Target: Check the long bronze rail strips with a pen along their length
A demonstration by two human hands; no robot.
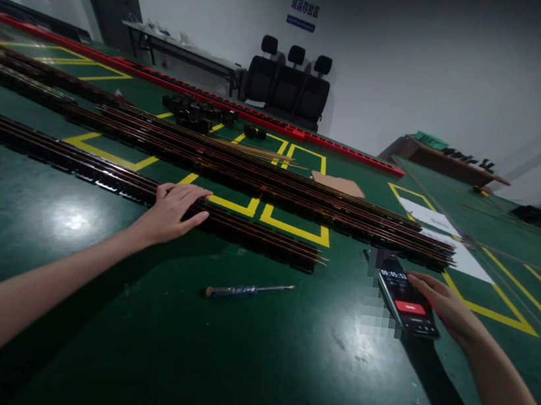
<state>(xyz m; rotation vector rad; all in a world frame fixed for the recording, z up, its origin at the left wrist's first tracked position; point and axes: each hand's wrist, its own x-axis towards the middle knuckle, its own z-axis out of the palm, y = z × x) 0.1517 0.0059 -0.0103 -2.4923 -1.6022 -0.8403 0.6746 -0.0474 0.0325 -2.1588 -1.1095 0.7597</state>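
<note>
My left hand [174, 213] rests on the nearest bundle of long dark strips [105, 172], its thumb apart from the fingers, which lie over the strips. At the right, my right hand [441, 301] touches the right edge of a phone [410, 300] with a lit screen showing a timer and a red button. Its fingers reach toward the screen, and the far side of the grip is hidden. Between the hands, a screwdriver [249, 289] with a clear bluish handle lies on the green surface [249, 366].
Behind the near bundle lies a longer bundle of strips [291, 195]. Beyond it are black parts [192, 112], a cardboard piece [337, 184], white papers [465, 255] and a long red rail [214, 97]. Black seats [288, 88] stand by the wall.
</note>
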